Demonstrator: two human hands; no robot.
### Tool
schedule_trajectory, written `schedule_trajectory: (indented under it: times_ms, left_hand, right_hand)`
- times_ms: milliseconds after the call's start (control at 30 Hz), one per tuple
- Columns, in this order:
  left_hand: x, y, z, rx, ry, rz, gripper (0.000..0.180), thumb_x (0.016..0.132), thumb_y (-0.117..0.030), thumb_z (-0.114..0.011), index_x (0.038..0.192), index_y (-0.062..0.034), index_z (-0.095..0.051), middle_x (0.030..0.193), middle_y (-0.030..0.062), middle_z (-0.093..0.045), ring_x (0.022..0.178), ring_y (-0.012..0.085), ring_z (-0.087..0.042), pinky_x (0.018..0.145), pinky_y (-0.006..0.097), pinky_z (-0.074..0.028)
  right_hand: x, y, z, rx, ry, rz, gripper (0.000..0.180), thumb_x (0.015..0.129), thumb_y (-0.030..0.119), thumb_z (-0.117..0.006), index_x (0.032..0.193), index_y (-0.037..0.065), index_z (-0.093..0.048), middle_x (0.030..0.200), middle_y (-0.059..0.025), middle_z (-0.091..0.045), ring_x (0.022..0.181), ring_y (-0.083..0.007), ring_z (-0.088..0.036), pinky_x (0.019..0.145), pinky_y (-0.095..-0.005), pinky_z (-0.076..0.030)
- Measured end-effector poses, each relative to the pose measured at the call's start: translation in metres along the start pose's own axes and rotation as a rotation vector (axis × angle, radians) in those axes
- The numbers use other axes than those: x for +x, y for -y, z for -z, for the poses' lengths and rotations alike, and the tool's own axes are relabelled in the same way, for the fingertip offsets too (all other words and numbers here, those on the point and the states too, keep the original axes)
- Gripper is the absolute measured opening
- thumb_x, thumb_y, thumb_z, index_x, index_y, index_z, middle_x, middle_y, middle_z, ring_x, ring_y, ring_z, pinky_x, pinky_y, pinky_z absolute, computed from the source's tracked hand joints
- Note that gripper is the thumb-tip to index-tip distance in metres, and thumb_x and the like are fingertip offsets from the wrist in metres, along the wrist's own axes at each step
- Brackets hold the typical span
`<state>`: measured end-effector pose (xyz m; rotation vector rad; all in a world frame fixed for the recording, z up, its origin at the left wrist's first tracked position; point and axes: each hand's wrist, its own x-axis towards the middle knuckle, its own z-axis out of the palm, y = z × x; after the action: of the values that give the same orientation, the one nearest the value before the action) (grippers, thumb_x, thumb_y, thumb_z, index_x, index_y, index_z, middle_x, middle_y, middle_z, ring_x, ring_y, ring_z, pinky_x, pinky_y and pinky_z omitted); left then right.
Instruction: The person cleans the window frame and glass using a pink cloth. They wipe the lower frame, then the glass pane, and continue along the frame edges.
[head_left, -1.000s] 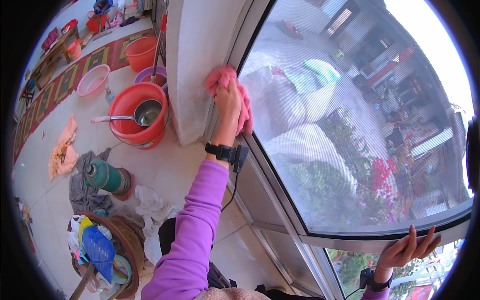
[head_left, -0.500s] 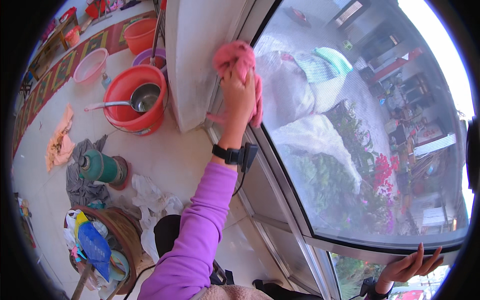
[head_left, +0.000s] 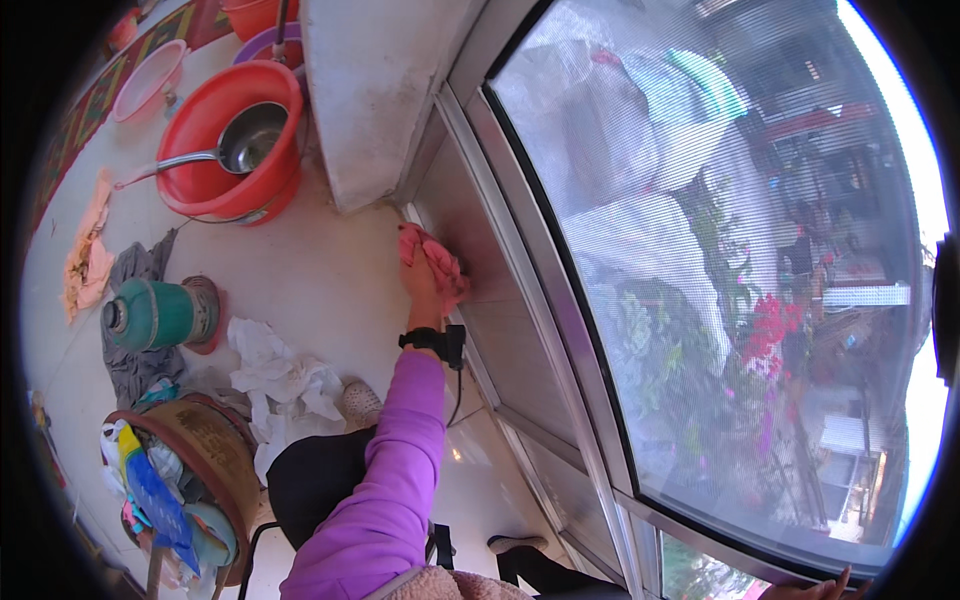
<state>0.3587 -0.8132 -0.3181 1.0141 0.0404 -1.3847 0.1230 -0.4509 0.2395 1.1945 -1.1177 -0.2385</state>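
Observation:
My left hand (head_left: 422,292), in a purple sleeve with a black wrist device, is shut on a pink cloth (head_left: 438,260). It presses the cloth against the low metal panel (head_left: 500,310) under the big window (head_left: 700,250), close to the foot of a white pillar (head_left: 370,90). Only the fingertips of my right hand (head_left: 828,588) show at the bottom right edge, spread on the window's lower frame and holding nothing.
A red bucket (head_left: 200,190) with a metal ladle (head_left: 245,140) stands left of the pillar. On the floor lie a green gas canister (head_left: 160,313), crumpled white rags (head_left: 275,375), an orange cloth (head_left: 88,255) and a brown basket (head_left: 205,450) of items. A pink basin (head_left: 150,80) sits further off.
My left hand has brought the pink cloth down from the window glass to the low panel near the floor. My right hand has slid almost out of the picture.

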Motion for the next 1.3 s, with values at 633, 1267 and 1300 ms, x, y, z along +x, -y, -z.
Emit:
schedule_trajectory:
  times_ms: [633, 1267, 1300]
  left_hand:
    - [0.032, 0.159, 0.111, 1.396, -0.023, -0.622, 0.061, 0.096, -0.032, -0.053, 0.147, 0.0004, -0.038, 0.138, 0.0289, -0.047, 0.122, 0.0469, -0.048, 0.102, 0.051, -0.040]
    - [-0.211, 0.168, 0.138, 0.183, 0.264, 0.741, 0.023, 0.105, -0.029, -0.035, 0.091, -0.0156, -0.047, 0.047, 0.0087, -0.040, 0.037, 0.0274, -0.044, 0.033, 0.043, -0.037]
    - [-0.212, 0.161, 0.134, 0.152, 0.265, 0.752, 0.018, 0.103, -0.024, -0.034, 0.091, -0.0163, -0.046, 0.048, 0.0085, -0.041, 0.035, 0.0279, -0.043, 0.032, 0.043, -0.036]
  right_hand:
    - [-0.017, -0.031, -0.001, 0.006, 0.076, 0.149, 0.055, 0.097, 0.044, -0.056, 0.132, 0.006, -0.040, 0.135, -0.0155, -0.051, 0.136, -0.0552, -0.035, 0.105, -0.0765, -0.027]
    - [0.004, -0.034, -0.010, -0.212, -0.187, 0.373, 0.052, 0.095, 0.053, -0.056, 0.119, 0.007, -0.051, 0.111, -0.0122, -0.070, 0.110, -0.0391, -0.067, 0.100, -0.0584, -0.048]
    - [0.003, -0.035, -0.010, -0.216, -0.183, 0.374, 0.052, 0.095, 0.053, -0.056, 0.120, 0.008, -0.051, 0.111, -0.0122, -0.070, 0.110, -0.0393, -0.067, 0.100, -0.0587, -0.048]
